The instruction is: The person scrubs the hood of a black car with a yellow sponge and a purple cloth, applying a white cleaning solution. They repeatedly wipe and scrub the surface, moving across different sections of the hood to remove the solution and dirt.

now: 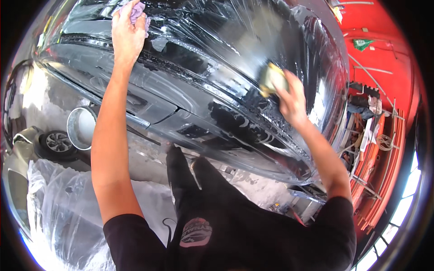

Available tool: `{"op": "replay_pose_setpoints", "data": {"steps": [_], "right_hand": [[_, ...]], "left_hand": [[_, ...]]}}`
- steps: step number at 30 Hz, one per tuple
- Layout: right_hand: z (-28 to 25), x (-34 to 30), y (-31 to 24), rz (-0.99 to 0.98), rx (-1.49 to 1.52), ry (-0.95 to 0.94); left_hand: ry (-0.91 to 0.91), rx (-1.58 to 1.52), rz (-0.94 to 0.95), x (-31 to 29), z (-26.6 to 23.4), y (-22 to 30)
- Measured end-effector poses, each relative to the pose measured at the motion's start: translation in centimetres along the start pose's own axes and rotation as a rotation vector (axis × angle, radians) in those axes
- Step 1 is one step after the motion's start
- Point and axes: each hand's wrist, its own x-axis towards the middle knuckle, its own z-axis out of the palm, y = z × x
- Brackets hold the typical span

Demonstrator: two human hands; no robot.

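A dark, glossy car body curves across in front of me, its surface streaked with wet-looking white marks. My left hand reaches far over it at the upper left, fingers closed round a crumpled lilac cloth. Toward the right, my right hand grips a pale yellow sponge against the car's surface, slightly blurred by motion. Clear plastic film with many wrinkles lies over the upper part of the car, near both hands.
A round pale bucket stands below the car's left side. Beyond it, another vehicle with a dark wheel is partly under plastic sheeting. On the right, a rack of orange-red bars and stacked items stands by a red wall.
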Motion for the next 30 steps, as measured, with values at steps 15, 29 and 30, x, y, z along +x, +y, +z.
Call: {"op": "replay_pose_setpoints", "data": {"steps": [15,29,30], "right_hand": [[1.6,4.1,2.7,-0.026,0.062,0.033],[0.9,8.0,-2.4,0.357,0.237,0.050],[0.5,5.9,-2.3,0.498,0.406,0.172]], "left_hand": [[-0.008,-0.087,-0.054,0.3,-0.3,1.3],[-0.032,-0.002,0.034,0.6,-0.1,-0.2],[-0.041,0.010,0.032,0.5,0.3,0.1]]}}
